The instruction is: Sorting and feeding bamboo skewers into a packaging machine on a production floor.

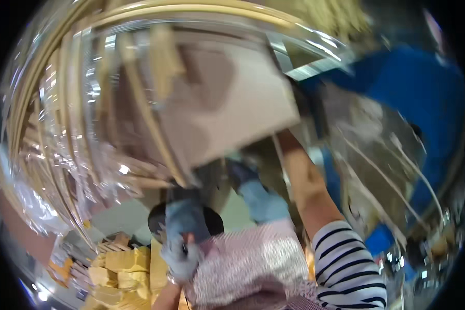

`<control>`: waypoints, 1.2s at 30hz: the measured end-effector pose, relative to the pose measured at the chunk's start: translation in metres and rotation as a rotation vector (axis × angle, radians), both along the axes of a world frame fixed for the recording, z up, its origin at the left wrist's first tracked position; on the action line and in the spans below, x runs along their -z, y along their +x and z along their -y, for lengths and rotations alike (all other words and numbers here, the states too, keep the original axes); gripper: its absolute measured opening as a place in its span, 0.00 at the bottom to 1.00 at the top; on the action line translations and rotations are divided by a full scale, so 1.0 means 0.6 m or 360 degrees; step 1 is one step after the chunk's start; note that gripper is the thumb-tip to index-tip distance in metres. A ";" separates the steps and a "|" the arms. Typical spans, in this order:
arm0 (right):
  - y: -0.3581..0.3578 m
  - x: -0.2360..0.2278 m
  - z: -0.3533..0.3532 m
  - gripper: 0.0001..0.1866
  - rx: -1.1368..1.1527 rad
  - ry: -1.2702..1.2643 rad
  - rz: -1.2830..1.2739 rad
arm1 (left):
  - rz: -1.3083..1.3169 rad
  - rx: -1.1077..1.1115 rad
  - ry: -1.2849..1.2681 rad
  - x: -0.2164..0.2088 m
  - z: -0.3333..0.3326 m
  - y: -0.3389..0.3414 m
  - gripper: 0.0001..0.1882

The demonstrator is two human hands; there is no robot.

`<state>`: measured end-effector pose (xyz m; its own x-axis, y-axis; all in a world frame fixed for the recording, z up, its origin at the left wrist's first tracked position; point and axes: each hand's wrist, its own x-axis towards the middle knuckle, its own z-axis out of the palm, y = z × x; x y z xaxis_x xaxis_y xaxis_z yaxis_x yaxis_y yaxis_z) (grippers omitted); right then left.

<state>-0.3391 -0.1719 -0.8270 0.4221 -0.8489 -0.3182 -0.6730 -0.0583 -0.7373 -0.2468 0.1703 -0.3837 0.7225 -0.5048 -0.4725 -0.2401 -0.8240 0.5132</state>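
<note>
My left hand (182, 257), in a light grey glove, is low in the picture with its fingers curled around something small and dark that I cannot make out. A silvery pink quilted sheet (253, 263) lies across my lap just right of it. My right forearm (303, 175), in a black-and-white striped sleeve, reaches forward to the near right corner of a large pale pinkish board or box (237, 98). That hand is hidden behind the board, so its fingers do not show. Motion blurs much of the view.
Clear plastic film (85, 98) wraps bamboo-coloured rods at the left. Yellow wrapped bundles (126, 261) are stacked at the lower left. A dark round disc (211, 221) lies by my legs. Blue material (418, 82) and a plastic-covered bag (366, 155) stand at the right.
</note>
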 end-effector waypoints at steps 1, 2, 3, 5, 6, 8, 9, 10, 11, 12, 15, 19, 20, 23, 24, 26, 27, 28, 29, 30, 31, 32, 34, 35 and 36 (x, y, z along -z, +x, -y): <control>0.077 0.033 0.008 0.21 -0.0035 0.0036 0.0141 | 0.0285 0.0170 -0.0060 0.010 -0.022 -0.014 0.10; 0.180 0.052 -0.024 0.21 -0.0086 0.0132 0.0303 | 0.0301 0.0202 -0.0021 0.011 -0.035 -0.017 0.10; 0.162 0.058 -0.064 0.21 -0.0134 0.0209 0.0451 | 0.0260 0.0177 -0.0136 0.013 -0.045 -0.022 0.10; 0.107 0.030 -0.192 0.21 -0.0238 0.0454 0.0739 | 0.0335 0.0095 -0.0138 0.007 -0.047 -0.010 0.11; 0.075 0.033 -0.154 0.21 -0.0239 0.0453 0.0788 | 0.0289 0.0108 -0.0295 0.010 -0.015 -0.001 0.09; 0.062 0.011 -0.168 0.20 -0.0216 0.0586 0.0840 | 0.0232 0.0105 -0.0340 0.001 -0.016 -0.010 0.10; 0.047 0.003 -0.168 0.20 -0.0182 0.0625 0.0833 | 0.0191 0.0110 -0.0356 0.008 -0.021 -0.016 0.10; 0.056 -0.021 -0.196 0.20 -0.0160 0.0717 0.0841 | 0.0248 0.0107 -0.0314 0.002 -0.033 -0.024 0.10; 0.051 -0.037 -0.204 0.20 -0.0128 0.0758 0.0833 | 0.0287 0.0117 -0.0321 0.004 -0.026 -0.026 0.10; 0.050 -0.054 -0.215 0.20 -0.0089 0.0800 0.0826 | 0.0321 0.0154 -0.0224 -0.002 -0.018 -0.026 0.10; 0.041 -0.088 -0.204 0.19 0.0048 0.0928 0.0854 | 0.0225 0.0151 -0.0127 0.003 -0.009 -0.021 0.09; 0.000 -0.127 -0.192 0.19 0.0196 0.1148 0.0981 | 0.0274 0.0217 -0.0021 -0.005 0.001 -0.015 0.07; -0.003 -0.129 -0.196 0.19 0.0239 0.1197 0.1010 | 0.0262 0.0233 -0.0018 -0.004 -0.002 -0.019 0.07; 0.024 -0.138 -0.197 0.18 0.0341 0.1357 0.1102 | 0.0267 0.0303 0.0021 -0.005 0.000 -0.021 0.08; 0.040 -0.141 -0.193 0.18 0.0368 0.1403 0.1146 | 0.0265 0.0330 -0.0042 -0.001 0.003 -0.023 0.08; 0.040 -0.155 -0.182 0.18 0.0414 0.1495 0.1220 | 0.0218 0.0339 -0.0136 0.010 -0.008 -0.027 0.08; 0.022 -0.171 -0.190 0.18 0.0423 0.1589 0.1251 | 0.0229 0.0316 -0.0098 0.013 -0.025 -0.026 0.08; -0.042 -0.214 -0.205 0.18 0.0431 0.1696 0.1259 | 0.0267 0.0284 -0.0063 0.005 -0.041 -0.023 0.07; -0.028 -0.237 -0.174 0.18 0.0470 0.1709 0.1238 | 0.0253 0.0279 -0.0106 -0.004 -0.035 -0.022 0.07; 0.032 -0.239 -0.119 0.17 0.0516 0.1695 0.1221 | 0.0160 0.0311 -0.0032 -0.012 -0.014 -0.017 0.08; 0.083 -0.251 -0.091 0.17 0.0552 0.1688 0.1207 | 0.0194 0.0310 -0.0089 -0.012 0.010 -0.015 0.09; 0.074 -0.296 -0.090 0.17 0.0581 0.1735 0.1188 | 0.0239 0.0288 -0.0096 -0.015 0.019 -0.014 0.09; 0.032 -0.393 -0.098 0.13 0.0342 0.1659 0.0445 | 0.0013 0.0275 0.0202 -0.016 0.028 -0.026 0.10; 0.015 -0.464 -0.110 0.09 0.0120 0.1558 -0.0245 | 0.0010 0.0017 0.0053 -0.026 0.046 -0.028 0.08; 0.017 -0.567 -0.142 0.06 0.0068 0.1565 -0.0007 | -0.0139 -0.0304 -0.0135 -0.036 0.056 -0.021 0.09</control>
<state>-0.3291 -0.0865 -0.4866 0.3943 -0.2198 -0.8923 -0.6630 0.6043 -0.4419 -0.2592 0.1364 -0.3620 0.7670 -0.4034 -0.4990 -0.0357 -0.8033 0.5945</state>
